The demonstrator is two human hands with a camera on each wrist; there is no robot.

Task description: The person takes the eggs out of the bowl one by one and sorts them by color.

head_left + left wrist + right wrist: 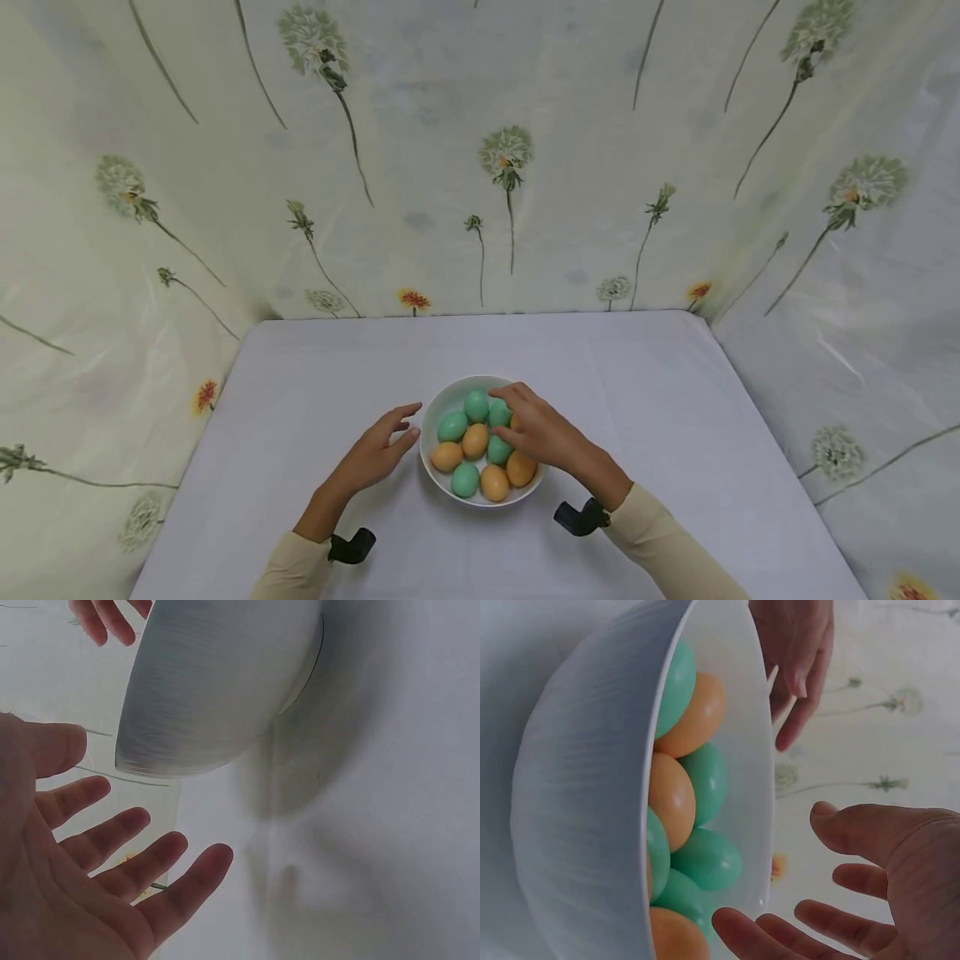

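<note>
A white bowl [486, 504] stands on the table, filled with several green eggs [452, 426] and several orange eggs [494, 482]. My left hand [375, 450] is just left of the rim, fingers spread and holding nothing. In the left wrist view its fingertips point toward the outer wall of the bowl [217, 690]. Over the right part of the bowl hovers my right hand [543, 425], fingers loosely spread above the eggs. The right wrist view shows that hand [900, 892] with nothing in its grasp, beside the rim, and partly covering eggs in the head view.
A white cloth covers the table [337, 358]. Behind it and on both sides hangs a curtain [420, 167] printed with dandelions. Black wrist cameras [352, 547] are strapped near the beige sleeves [660, 542].
</note>
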